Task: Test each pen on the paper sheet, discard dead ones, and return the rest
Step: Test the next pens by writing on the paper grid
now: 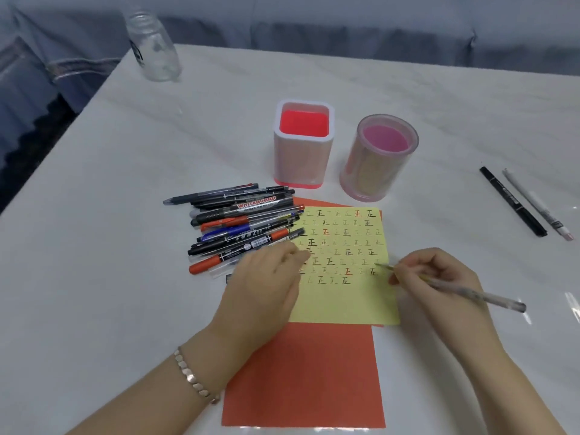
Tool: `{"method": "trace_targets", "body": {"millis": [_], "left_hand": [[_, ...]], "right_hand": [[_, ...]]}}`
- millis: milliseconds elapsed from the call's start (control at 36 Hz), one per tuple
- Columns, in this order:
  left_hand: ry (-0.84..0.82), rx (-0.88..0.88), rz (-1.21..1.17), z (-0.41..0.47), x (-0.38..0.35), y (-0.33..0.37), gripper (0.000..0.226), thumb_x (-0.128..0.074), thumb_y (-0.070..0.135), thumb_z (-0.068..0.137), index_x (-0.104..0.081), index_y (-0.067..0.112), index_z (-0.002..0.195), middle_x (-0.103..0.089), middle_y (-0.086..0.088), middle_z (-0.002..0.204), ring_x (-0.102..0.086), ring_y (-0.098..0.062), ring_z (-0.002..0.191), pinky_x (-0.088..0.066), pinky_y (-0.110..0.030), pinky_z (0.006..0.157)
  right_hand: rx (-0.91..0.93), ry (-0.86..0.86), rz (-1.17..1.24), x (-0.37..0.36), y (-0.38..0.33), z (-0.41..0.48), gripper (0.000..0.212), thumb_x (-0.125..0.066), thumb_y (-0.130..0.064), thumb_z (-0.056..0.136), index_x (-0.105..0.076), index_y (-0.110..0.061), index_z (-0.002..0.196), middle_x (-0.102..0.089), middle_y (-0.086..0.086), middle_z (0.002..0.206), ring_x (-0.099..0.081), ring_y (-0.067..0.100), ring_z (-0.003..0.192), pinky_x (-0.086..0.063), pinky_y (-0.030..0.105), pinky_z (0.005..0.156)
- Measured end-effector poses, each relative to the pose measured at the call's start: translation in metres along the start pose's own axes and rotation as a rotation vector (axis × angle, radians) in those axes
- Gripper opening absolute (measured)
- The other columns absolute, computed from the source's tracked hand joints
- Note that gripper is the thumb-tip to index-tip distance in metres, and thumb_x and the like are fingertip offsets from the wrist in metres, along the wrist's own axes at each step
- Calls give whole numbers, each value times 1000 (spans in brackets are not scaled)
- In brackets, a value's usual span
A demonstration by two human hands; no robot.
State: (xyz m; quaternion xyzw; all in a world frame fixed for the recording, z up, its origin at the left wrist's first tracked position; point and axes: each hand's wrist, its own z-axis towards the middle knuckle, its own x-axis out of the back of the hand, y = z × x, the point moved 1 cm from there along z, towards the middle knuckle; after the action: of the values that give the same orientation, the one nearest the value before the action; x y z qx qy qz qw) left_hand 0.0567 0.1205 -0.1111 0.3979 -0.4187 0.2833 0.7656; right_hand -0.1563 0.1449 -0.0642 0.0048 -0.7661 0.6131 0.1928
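The word "WHITEBOARD" is printed in white on a red band along the barrel of a marker (255, 205) lying in the pile of pens (241, 227); the smaller line beneath it is not legible. The character "正" is written repeatedly in rows, in black, red and fainter inks, on the yellow paper sheet (345, 296). Printing on other pens is too blurred to be read.

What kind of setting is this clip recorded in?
Probably a home living area, not a workshop: a white marble-look table stands against a grey upholstered sofa, with an empty glass bottle at its corner and two desk pen holders by the test paper.
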Motion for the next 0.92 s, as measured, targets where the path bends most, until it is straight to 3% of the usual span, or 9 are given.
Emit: {"method": "trace_targets", "body": {"millis": [111, 222, 361, 500, 583, 639, 694, 778, 917], "left_hand": [[-3, 58, 158, -13, 22, -26, 31, -44, 24, 85, -70, 9, 93, -65, -3, 85, -59, -22, 73, -43, -31, 60], [-47, 35, 233, -23, 26, -40, 33, -42, 28, 87, -70, 11, 86, -63, -3, 81, -48, -18, 73, -32, -28, 61], [-9, 18, 214, -24, 24, -37, 31, -41, 22, 84, -69, 10, 83, -62, -4, 80, -41, -16, 78, -32, -30, 65], [-23, 311, -109, -13, 30, -16, 27, -36, 32, 93, -62, 24, 91, -60, 12, 89, -45, -3, 86, -36, -19, 75], [-43, 458, -449, -4, 37, 5, 15, -42, 28, 96, -50, 39, 89, -60, 21, 85, -55, 3, 85, -43, -14, 73], [-21, 461, -611, 1, 42, 17, 13, -46, 28, 92, -52, 39, 90, -62, 20, 81, -57, 4, 84, -44, -11, 71], [-7, 445, -724, 6, 47, 28, 12, -45, 39, 84, -55, 37, 91, -62, 21, 85, -57, 3, 84, -44, -10, 71], [6, 406, -766, 10, 48, 37, 22, -42, 46, 76, -56, 37, 91, -61, 21, 90, -57, 1, 87, -44, -12, 74], [8, 355, -734, 11, 47, 42, 22, -41, 48, 77, -56, 40, 91, -60, 23, 93, -56, 0, 90, -42, -12, 74]], "right_hand": [[3, -51, 52, -12, -10, 0, 9, -63, 0, 81, -60, -5, 73, -67, 0, 59, -60, 1, 56, -43, 5, 55], [-2, -124, 1, -26, -15, -3, 12, -66, -5, 80, -61, -10, 70, -68, 5, 65, -59, 2, 59, -40, 5, 55], [-12, -179, -65, -35, -15, -11, 13, -68, -9, 77, -62, -14, 68, -68, 11, 70, -53, 0, 57, -36, 4, 52], [-28, -203, -16, -29, -11, -17, 12, -73, -10, 76, -67, -19, 69, -65, -3, 65, -55, -2, 59, -37, 5, 53], [-46, -250, 154, -21, -14, -20, 7, -76, -27, 75, -73, -24, 81, -74, 0, 81, -67, 4, 83, -45, 8, 70], [-46, -263, 273, -15, -15, -20, 38, -71, -54, 64, -74, -23, 85, -74, 7, 84, -68, 14, 95, -47, 20, 85], [-25, -252, 391, -11, -16, -20, 63, -66, -73, 54, -75, -19, 86, -73, 15, 83, -68, 24, 95, -51, 26, 86], [-2, -228, 511, -5, -19, -21, 67, -66, -72, 54, -76, -12, 83, -71, 21, 78, -69, 30, 87, -53, 23, 79], [18, -225, 495, 0, -23, -24, 65, -64, -71, 56, -76, -12, 81, -71, 21, 75, -70, 28, 85, -52, 22, 80]]}}
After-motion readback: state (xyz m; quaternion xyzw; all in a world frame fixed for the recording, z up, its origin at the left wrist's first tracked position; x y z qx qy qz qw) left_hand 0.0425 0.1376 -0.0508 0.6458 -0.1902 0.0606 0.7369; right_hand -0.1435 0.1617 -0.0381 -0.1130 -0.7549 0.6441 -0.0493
